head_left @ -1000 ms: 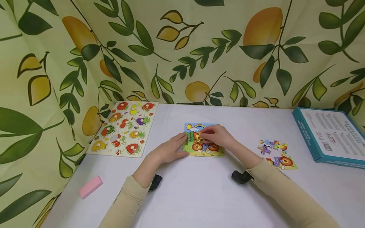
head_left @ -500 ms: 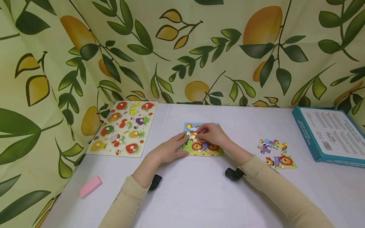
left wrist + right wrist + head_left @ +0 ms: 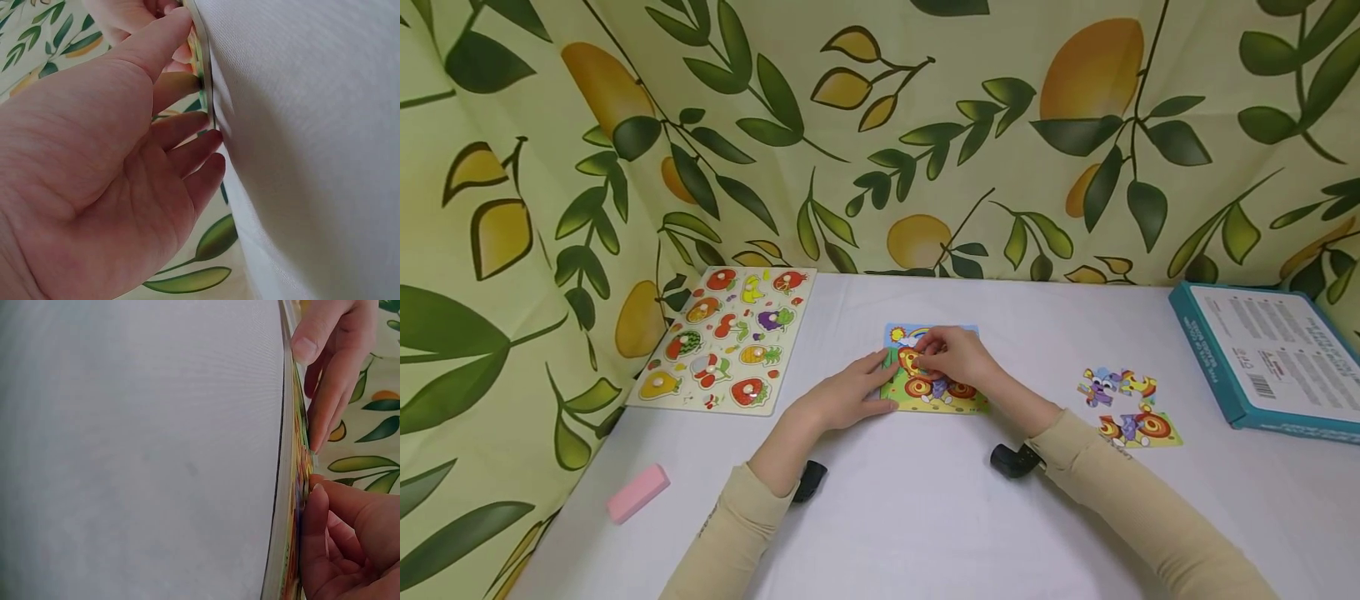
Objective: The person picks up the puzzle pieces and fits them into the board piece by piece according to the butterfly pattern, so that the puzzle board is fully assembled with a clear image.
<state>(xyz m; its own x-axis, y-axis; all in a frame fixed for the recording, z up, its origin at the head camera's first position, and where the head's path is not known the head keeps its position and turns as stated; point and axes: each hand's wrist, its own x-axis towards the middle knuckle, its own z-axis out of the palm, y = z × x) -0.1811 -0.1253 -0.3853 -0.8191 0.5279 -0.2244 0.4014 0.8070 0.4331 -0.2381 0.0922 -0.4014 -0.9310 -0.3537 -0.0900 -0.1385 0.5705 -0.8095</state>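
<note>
A small picture puzzle board (image 3: 897, 395) lies mid-table, with a sun, a rainbow and a figure with orange spiral wheels. My left hand (image 3: 842, 393) rests at its left edge. In the left wrist view its fingertips (image 3: 215, 164) reach along the board's rim, fairly straight. My right hand (image 3: 958, 358) leans over the board from the right. Its thumb and index finger pinch a red and yellow puzzle piece (image 3: 909, 360), low against the board. In the right wrist view the right thumb (image 3: 317, 500) is close to the board's surface; the piece is mostly hidden there.
Several loose puzzle pieces (image 3: 1138, 428) lie to the right. Behind them is a teal and white box (image 3: 1285, 358). At the back left lies a fruit peg puzzle (image 3: 737, 342). A pink block (image 3: 638, 493) sits front left. A patterned cloth (image 3: 865, 208) hangs behind.
My right hand has shifted slightly left. The piece was tilted, catching the light half a second ago, and now lies flatter on the board. My left hand stays put.
</note>
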